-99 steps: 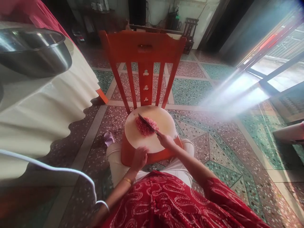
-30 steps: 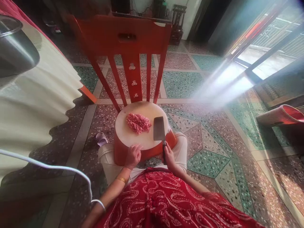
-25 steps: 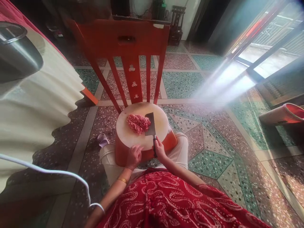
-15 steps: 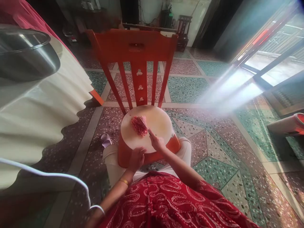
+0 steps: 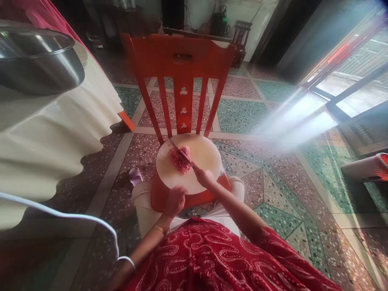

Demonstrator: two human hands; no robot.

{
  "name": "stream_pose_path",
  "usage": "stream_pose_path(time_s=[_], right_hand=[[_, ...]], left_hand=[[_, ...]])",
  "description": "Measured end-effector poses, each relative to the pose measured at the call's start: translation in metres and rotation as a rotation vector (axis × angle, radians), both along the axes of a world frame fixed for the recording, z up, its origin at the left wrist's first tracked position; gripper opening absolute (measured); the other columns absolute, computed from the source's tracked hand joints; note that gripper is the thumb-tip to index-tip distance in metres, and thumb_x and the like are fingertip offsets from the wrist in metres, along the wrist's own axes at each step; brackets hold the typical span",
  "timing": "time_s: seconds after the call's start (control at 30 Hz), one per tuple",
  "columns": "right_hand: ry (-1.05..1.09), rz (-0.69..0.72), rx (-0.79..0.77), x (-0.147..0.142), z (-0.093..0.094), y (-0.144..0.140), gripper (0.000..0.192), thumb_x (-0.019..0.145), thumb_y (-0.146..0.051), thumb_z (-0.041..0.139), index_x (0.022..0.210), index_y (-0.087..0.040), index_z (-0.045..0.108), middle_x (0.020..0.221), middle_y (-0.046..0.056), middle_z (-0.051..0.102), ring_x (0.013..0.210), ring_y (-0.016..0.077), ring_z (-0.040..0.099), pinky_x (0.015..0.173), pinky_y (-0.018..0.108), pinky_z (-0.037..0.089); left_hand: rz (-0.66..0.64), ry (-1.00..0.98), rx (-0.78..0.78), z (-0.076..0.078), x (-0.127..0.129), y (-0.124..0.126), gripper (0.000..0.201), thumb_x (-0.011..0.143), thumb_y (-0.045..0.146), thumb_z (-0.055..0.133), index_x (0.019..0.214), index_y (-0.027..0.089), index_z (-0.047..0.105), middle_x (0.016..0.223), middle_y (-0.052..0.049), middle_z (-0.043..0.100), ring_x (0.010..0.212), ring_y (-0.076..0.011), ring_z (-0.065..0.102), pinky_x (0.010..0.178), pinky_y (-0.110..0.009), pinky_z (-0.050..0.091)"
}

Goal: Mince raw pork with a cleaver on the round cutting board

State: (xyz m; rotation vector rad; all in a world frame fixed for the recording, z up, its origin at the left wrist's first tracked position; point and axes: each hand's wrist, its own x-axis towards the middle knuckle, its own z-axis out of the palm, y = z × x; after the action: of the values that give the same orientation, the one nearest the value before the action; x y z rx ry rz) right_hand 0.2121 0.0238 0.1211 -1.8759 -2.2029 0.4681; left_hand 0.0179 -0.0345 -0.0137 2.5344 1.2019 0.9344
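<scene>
**A:** ok so closest to the camera it's just the red patterned dress [image 5: 218, 258] and a white cable [image 5: 69, 216] looping in from the left. What are the 2 hands doing?

**B:** left hand [image 5: 175, 201] is curled over the near edge of the board [image 5: 203, 155], fingers bent, gripping the rim. There's a bangle [image 5: 160, 229] on that wrist. Right hand [image 5: 205, 178] is closed around the handle of a knife [image 5: 181, 152], and the blade runs up and to the left from it, across the mince [image 5: 181, 159].

**A:** is the blade actually in the meat?

**B:** it lies right over the pile and looks like it's touching it, but it's blurry so I can't tell how deep. The mince is 1 pink heap sitting a bit left of the middle of the round pale board.

**A:** and the board's on what?

**B:** the seat of an orange chair [image 5: 182, 60], right in front of the knees in white trousers [image 5: 145, 202]. The slatted chair back stands upright just behind the board.

**A:** anything further out?

**B:** off to the left a table with a cream frilly cloth [image 5: 57, 137] and a steel bowl [image 5: 39, 60] on top. Terrazzo floor [image 5: 242, 113] in pink and green panels all around, sunlight streaming in from the doorway [image 5: 348, 76] on the right, and a dark wooden chair [image 5: 241, 34] far back by the wall.
</scene>
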Motion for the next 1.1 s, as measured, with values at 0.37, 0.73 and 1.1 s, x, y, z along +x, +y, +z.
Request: stream_pose_path(time_s=[0.37, 0.73, 1.1], right_hand=[[-0.076, 0.067, -0.066, 0.006, -0.002, 0.0, 0.046, 0.096, -0.034, 0.033, 0.142, -0.03, 0.033, 0.089, 0.003, 0.072, 0.078, 0.0187, 0.068, 0.068, 0.024, 0.048], [-0.011, 0.031, -0.125, 0.008, 0.001, -0.008, 0.044, 0.094, -0.032, 0.038, 0.138, -0.031, 0.041, 0.095, 0.002, 0.072, 0.082, 0.0186, 0.067, 0.071, 0.024, 0.048], [0.069, 0.002, -0.067, 0.01, -0.002, -0.019, 0.042, 0.094, -0.032, 0.038, 0.135, -0.029, 0.045, 0.095, 0.002, 0.071, 0.081, 0.0182, 0.067, 0.071, 0.023, 0.048]], left_hand=[[-0.012, 0.013, -0.01, 0.004, -0.002, -0.003, 0.037, 0.082, 0.008, 0.042, 0.114, 0.021, 0.055, 0.113, -0.007, 0.058, 0.111, -0.0202, 0.05, 0.1, -0.044, 0.04], [-0.033, 0.007, -0.056, 0.004, -0.007, -0.005, 0.038, 0.082, 0.009, 0.041, 0.115, 0.022, 0.056, 0.111, -0.007, 0.06, 0.109, -0.0199, 0.052, 0.099, -0.045, 0.043], [-0.022, 0.036, -0.038, 0.009, -0.006, -0.007, 0.037, 0.083, 0.009, 0.039, 0.115, 0.02, 0.055, 0.113, -0.007, 0.06, 0.109, -0.0195, 0.051, 0.099, -0.044, 0.041]])
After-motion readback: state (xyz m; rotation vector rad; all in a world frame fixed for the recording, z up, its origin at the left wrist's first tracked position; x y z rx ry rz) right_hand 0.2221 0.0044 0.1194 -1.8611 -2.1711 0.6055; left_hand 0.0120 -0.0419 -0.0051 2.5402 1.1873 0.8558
